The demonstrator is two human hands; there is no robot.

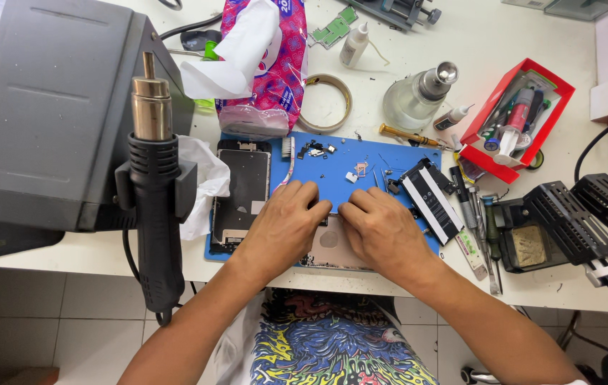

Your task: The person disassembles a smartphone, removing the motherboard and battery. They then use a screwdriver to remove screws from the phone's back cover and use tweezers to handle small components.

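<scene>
While both hands press on the phone body [332, 246] at the blue mat's [375, 153] near edge, it lies directly beneath them. The left hand [284, 222] and right hand [382, 228] rest curled, fingertips meeting over its far end, equally near.

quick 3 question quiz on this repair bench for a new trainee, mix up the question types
1. True or false: both hands, the left hand and the right hand, rest on the opened phone body on the blue mat.
2. What lies on the mat just left of the left hand? A) a detached phone screen B) a soldering iron C) a roll of tape
3. Fill in: the syringe lies in a ____ tray.

Key
1. True
2. A, the phone screen
3. Red, the red tray
</scene>
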